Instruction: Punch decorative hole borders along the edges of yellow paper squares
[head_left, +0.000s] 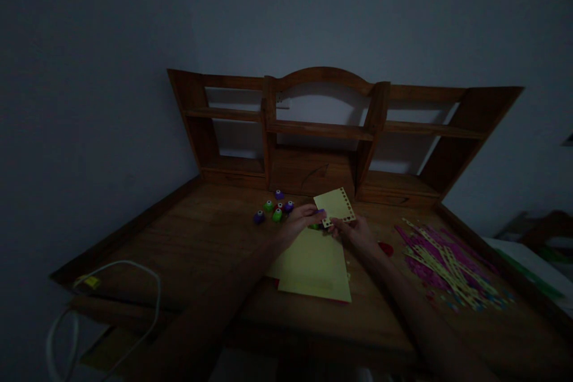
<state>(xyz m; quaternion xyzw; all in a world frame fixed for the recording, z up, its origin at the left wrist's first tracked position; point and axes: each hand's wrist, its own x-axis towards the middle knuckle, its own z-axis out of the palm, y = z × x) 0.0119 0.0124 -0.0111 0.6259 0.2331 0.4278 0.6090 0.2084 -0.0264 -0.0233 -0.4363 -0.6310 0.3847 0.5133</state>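
A small yellow paper piece (pixel 335 205) with punched holes along its right and lower edges is held up over the desk. My right hand (pixel 353 231) pinches its lower edge. My left hand (pixel 302 218) is closed at its left side, with something small, green and purple, under the fingers; I cannot make out what it is. Below both hands lie larger yellow sheets (pixel 313 265) on the wooden desk (pixel 201 239). The scene is very dim.
Several small green and purple punches (pixel 274 208) sit behind my left hand. A heap of pink and yellow paper strips (pixel 443 262) lies at right, a red scrap (pixel 385 248) near it. A wooden shelf hutch (pixel 322 131) stands at the back. A white cable (pixel 129 286) loops at the left edge.
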